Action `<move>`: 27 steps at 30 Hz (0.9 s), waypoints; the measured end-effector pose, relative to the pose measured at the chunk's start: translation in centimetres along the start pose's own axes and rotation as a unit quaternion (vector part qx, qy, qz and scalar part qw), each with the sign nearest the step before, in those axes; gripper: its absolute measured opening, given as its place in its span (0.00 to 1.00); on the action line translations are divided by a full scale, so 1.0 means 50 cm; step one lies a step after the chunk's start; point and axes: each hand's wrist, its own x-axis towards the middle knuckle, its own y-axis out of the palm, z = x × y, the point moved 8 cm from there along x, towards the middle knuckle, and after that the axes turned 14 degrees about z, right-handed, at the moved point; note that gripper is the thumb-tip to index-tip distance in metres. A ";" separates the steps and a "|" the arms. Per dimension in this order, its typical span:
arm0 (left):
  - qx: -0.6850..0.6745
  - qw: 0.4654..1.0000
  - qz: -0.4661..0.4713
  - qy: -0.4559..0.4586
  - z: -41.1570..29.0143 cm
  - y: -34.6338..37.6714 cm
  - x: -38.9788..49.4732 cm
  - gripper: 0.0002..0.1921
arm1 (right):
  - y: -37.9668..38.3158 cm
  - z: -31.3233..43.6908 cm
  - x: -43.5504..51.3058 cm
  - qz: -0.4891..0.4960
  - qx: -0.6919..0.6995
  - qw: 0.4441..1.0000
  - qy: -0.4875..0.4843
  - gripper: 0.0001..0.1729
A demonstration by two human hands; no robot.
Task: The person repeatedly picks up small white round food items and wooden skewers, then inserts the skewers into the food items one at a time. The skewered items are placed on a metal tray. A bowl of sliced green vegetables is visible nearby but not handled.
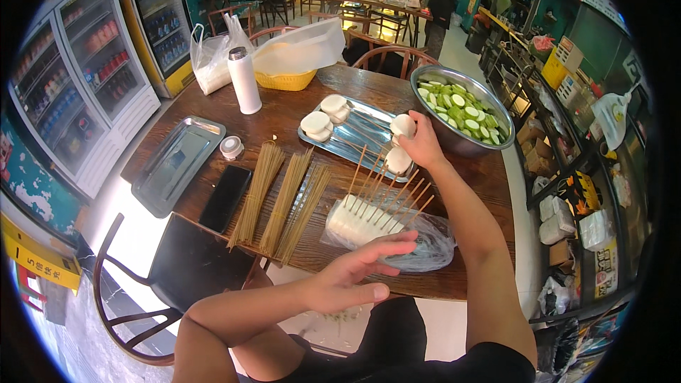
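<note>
My right hand [424, 142] reaches over the right end of a steel tray [351, 138]. Its thumb and fingers are around a pair of round white slices [403, 125]. More white slices [398, 160] lie just below it, and two skewered stacks [317, 125] rest at the tray's left end. A row of white slices [362, 218] stands on a clear plastic bag [431, 244], with several wooden skewers [391, 191] stuck upright into it. Above the table's front edge, near this bag, my left hand [362, 274] is empty with fingers apart.
Bundles of thin skewers [282, 197] lie beside a black phone [225, 198]. An empty steel tray [178, 162], a white bottle [245, 82] and a yellow basket [284, 81] stand left and back. A metal bowl [508, 135] holds green slices. A person [447, 0] stands far back.
</note>
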 end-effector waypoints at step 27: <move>0.042 0.999 -0.021 -0.013 0.006 -0.002 0.004 0.33 | 0.027 0.004 0.033 0.065 -0.085 0.992 0.071 0.36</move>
